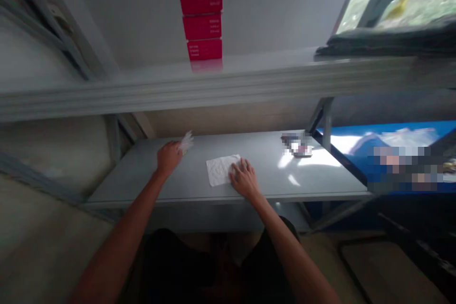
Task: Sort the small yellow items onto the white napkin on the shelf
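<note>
On the grey shelf, my right hand point(245, 178) lies over the right edge of a flat white cloth or wipe point(219, 170), fingers spread and pressing on it. Farther left, my left hand point(169, 156) is closed around a small whitish, see-through bunch of something point(186, 142), which looks like crumpled plastic. Its tips stick up past my fingers, and blur hides its exact kind. A gap of bare shelf lies between that hand and the cloth.
The grey metal shelf point(135, 180) has a frame post point(327, 126) at its right. Blurred small items point(297, 145) lie at its back right. Above, three stacked red boxes point(203, 26) stand on an upper shelf, with dark folded material point(388, 42) to the right. A blue surface point(349, 128) adjoins.
</note>
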The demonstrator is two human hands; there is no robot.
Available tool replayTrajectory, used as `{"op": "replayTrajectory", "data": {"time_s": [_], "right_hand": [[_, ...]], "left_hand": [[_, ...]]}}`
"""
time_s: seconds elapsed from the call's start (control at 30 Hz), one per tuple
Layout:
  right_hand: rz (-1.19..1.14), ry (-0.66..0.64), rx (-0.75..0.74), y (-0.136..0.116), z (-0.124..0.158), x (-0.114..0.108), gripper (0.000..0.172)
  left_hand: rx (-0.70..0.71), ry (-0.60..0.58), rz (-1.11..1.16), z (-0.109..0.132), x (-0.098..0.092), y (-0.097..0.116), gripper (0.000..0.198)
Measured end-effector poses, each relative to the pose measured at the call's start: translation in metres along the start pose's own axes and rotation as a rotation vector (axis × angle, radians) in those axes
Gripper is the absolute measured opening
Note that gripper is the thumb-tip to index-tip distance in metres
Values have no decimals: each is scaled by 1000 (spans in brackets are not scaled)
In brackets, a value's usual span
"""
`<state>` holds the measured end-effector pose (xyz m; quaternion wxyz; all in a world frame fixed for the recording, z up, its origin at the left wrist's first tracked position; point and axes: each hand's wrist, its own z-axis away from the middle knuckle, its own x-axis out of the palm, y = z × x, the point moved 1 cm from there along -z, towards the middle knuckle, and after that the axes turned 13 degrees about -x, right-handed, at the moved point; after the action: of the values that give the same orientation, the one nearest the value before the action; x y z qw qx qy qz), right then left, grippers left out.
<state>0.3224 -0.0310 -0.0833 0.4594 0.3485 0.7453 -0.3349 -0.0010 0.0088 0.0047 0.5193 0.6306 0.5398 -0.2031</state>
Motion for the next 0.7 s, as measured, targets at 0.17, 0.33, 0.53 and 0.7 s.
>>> {"op": "replayTrajectory", "data": {"time_s": [0.17,0.33,0.53,0.7], "right_hand": [[3,27,38,-1,-2,4,50],[12,69,-20,-4,-3,0,52],[-32,-38,-241,-4,-1,-2,47],[-29,-154,-129,-4,-3,4,53]], "left_hand": [[278,-261,-123,46,19,-6,26],[300,-263,-134,78,26,-15,65],[359,-193,-84,104,52,-2,48],[200,-94,-99,112,67,-6,46]]}}
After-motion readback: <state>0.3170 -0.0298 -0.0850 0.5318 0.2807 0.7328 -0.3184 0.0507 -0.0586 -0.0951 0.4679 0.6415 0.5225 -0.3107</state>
